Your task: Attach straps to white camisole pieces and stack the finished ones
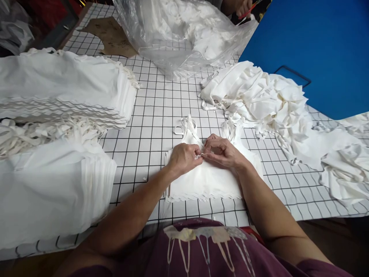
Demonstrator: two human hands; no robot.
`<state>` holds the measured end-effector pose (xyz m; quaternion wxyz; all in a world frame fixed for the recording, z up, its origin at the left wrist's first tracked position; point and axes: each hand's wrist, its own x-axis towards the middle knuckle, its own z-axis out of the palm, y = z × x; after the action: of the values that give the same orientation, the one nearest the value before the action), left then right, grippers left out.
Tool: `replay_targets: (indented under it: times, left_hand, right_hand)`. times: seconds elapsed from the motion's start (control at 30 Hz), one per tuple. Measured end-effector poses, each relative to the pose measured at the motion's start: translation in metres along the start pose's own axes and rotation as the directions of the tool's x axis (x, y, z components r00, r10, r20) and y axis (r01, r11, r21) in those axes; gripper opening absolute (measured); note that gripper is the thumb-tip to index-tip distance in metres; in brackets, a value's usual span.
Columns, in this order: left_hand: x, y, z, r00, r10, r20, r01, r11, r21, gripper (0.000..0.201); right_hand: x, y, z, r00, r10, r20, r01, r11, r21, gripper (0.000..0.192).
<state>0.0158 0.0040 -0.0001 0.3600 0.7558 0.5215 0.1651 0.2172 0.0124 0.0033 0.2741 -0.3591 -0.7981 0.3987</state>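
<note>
Both hands meet over a small stack of white cloth pieces (pixel 207 181) lying near the person on the grid-patterned table (pixel 161 111). The left hand (pixel 184 157) and right hand (pixel 221 151) each pinch a thin white string (pixel 198 156) between fingertips. Tall cloth piles (pixel 57 88) sit left; a loose heap (pixel 259 96) lies right.

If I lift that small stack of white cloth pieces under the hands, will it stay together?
Probably not: the small stack is thin loose layers with staggered edges, so it should sag and slide apart. Its straps look floppy and may dangle. Likely light.
</note>
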Motion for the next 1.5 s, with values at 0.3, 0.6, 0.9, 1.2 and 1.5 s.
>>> replay_targets:
  times: [0.3, 0.6, 0.9, 1.2, 1.5]
  left_hand:
    - [0.0, 0.002, -0.002, 1.0, -0.012, 0.011, 0.012, 1.0, -0.005, 0.011]
    - [0.0, -0.005, -0.006, 0.997, 0.063, 0.047, -0.058, 0.993, -0.107, 0.025]
    - [0.0, -0.016, -0.007, 0.992, 0.101, 0.075, -0.062, 0.912, -0.407, 0.027]
    - [-0.001, -0.015, -0.009, 0.987, 0.113, 0.117, -0.057, 0.912, -0.405, 0.024]
    - [-0.001, -0.014, -0.016, 0.964, 0.183, 0.195, -0.114, 0.942, -0.317, 0.026]
  right_hand:
    - [-0.002, -0.002, -0.005, 0.997, -0.038, 0.072, 0.049, 0.985, -0.168, 0.01]
    - [0.017, -0.033, -0.017, 0.952, -0.033, 0.305, 0.204, 0.811, -0.548, 0.022]
    - [0.051, -0.034, -0.034, 0.9, -0.055, 0.433, 0.297, 0.804, -0.515, 0.022]
    - [0.067, -0.038, -0.05, 0.853, -0.05, 0.52, 0.33, 0.823, -0.462, 0.01]
    - [0.076, -0.045, -0.048, 0.805, 0.124, 0.58, 0.361, 0.674, -0.644, 0.01]
